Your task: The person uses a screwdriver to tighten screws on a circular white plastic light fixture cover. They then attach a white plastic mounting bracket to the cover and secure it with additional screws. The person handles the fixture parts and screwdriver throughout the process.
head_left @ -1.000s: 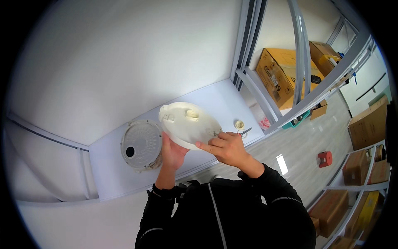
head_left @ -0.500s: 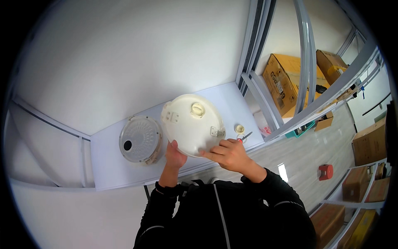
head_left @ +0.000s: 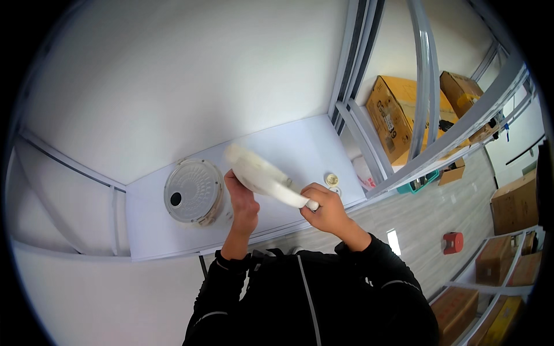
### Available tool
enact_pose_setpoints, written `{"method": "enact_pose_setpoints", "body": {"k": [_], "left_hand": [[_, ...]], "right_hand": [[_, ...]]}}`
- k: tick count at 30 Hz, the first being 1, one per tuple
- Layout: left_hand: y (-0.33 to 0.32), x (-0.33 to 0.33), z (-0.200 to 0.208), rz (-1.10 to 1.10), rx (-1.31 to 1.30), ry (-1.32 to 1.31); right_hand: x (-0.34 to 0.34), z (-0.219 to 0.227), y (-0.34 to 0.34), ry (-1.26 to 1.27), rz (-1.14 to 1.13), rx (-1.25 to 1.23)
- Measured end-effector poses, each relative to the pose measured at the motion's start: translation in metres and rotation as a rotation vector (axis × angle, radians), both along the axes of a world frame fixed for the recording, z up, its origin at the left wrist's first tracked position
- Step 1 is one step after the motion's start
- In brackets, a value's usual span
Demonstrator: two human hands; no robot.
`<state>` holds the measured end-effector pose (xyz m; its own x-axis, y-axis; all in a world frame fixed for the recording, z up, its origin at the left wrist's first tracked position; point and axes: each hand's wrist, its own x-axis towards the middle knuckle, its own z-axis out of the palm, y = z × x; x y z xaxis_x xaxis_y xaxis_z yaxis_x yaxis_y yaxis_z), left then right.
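Note:
A cream-white, rounded plastic cover (head_left: 262, 176) is held up over the table, tilted nearly edge-on and smeared by motion. Its left side rests against my left hand (head_left: 243, 203), whose thumb and palm clasp the rim. At the lower right end of the cover, my right hand (head_left: 326, 210) is closed around the edge, fingers curled. Left of my hands, a round tub with a grey ribbed lid (head_left: 196, 193) stands on the table; a black round spot shows on that lid. Just beyond my right hand lies a small cream round piece (head_left: 331, 179).
The pale table (head_left: 156, 236) runs along a white wall (head_left: 190, 75). Metal frame posts (head_left: 423, 86) rise at the right, with a yellow carton (head_left: 398, 115) behind them. On the floor are a teal bin (head_left: 420, 183) and a red stool (head_left: 453, 243); shelved boxes (head_left: 495, 259) stand at lower right.
The cover has turned from showing its broad inner face to nearly edge-on. My right hand has closed on its edge. A small pointed tool seen by that hand earlier no longer shows.

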<state>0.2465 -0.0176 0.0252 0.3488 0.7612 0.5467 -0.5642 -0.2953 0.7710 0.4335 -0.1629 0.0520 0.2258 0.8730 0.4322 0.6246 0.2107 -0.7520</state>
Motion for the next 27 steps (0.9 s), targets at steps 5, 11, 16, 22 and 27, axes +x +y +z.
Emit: {"method": "enact_pose_setpoints", "body": {"k": [5, 11, 16, 22, 27], "left_hand": [[0.002, 0.003, 0.029, 0.16, -0.238, 0.195], [-0.014, 0.015, 0.044, 0.202, -0.255, 0.165], [-0.017, 0.012, 0.028, 0.317, -0.093, 0.356], [-0.025, 0.009, 0.04, 0.439, 0.15, 0.546], [-0.022, 0.003, 0.034, 0.427, 0.285, 0.358]], "right_hand": [[0.003, -0.006, 0.006, 0.151, 0.049, -0.162], [0.003, -0.01, 0.009, 0.24, 0.079, -0.266], [-0.01, 0.024, 0.003, 0.415, 0.152, -0.217], [-0.023, 0.061, 0.002, 0.32, 0.013, -0.272], [-0.02, 0.052, 0.01, 0.325, -0.028, -0.184]]}}
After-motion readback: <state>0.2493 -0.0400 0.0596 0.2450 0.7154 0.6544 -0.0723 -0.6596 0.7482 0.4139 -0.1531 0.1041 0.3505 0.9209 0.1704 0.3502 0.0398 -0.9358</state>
